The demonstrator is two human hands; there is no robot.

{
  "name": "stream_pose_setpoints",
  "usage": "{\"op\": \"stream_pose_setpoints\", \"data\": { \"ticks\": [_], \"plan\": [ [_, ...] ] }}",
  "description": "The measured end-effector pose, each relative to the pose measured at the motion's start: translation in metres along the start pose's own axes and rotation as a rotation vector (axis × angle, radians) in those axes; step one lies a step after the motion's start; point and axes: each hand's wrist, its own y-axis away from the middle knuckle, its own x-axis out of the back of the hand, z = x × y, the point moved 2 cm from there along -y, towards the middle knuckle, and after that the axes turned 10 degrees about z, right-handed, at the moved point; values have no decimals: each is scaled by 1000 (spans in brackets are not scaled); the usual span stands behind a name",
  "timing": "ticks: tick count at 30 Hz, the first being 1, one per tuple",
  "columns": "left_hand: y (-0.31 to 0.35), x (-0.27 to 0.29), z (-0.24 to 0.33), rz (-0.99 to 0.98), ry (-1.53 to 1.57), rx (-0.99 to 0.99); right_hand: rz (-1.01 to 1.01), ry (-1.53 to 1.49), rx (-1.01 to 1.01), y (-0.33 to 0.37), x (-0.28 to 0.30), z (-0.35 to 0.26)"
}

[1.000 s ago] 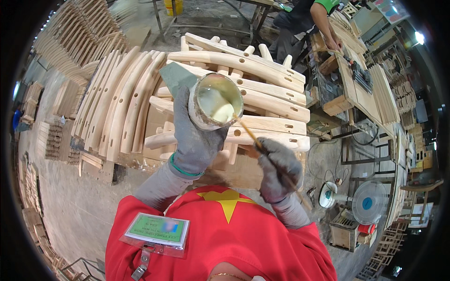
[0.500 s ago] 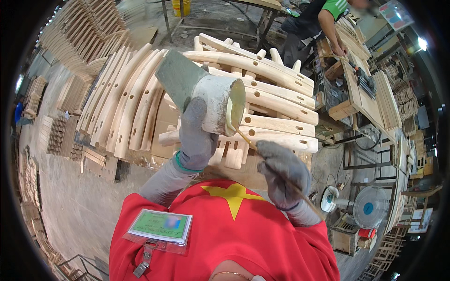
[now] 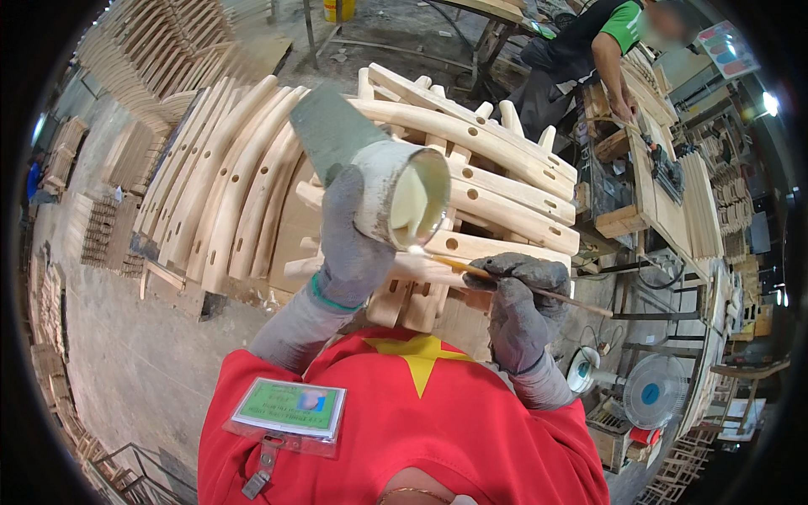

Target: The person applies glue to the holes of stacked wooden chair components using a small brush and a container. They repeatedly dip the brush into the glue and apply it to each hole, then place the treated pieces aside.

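Left hand (image 3: 352,252): fingers wrapped round pale cup (image 3: 376,192), tilted, mouth rightward, above desk (image 3: 463,315) near its front edge. Cream paste (image 3: 408,202) inside. Grey-green plate (image 3: 330,126) juts behind cup. Right hand (image 3: 530,305): fingers closed on thin stick (image 3: 465,268), white tip at cup's lower rim; contact unclear. Curved wooden slats (image 3: 220,189) lined up along desk's left end; more slats (image 3: 513,206) stacked toward right edge.

— Lower left of the frame, and there's a green-and-white badge (image 3: 288,410) clipped to the red shirt (image 3: 421,450), rows of tiny print across it!
— Can we read them?
— No, too small and blurred! Over to lower centre: a bold yellow star (image 3: 421,359) on that same shirt.
— And upper right, a board (image 3: 729,49) with coloured shapes, no wording legible!
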Motion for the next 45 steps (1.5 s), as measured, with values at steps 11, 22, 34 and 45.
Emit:
{"op": "stream_pose_setpoints", "data": {
  "ticks": [11, 22, 34, 45],
  "plan": [
    [-35, 14, 2, 162, -75, 142, -220, 906, 135, -251, 29, 29],
    [-42, 28, 6, 273, -45, 101, -331, 1067, 308, -279, 26, 76],
    [-42, 24, 5, 242, -45, 80, -298, 1265, 494, -271, 21, 69],
    [-38, 15, 2, 136, -27, 109, -277, 842, 366, -231, 23, 32]
  ]
}}
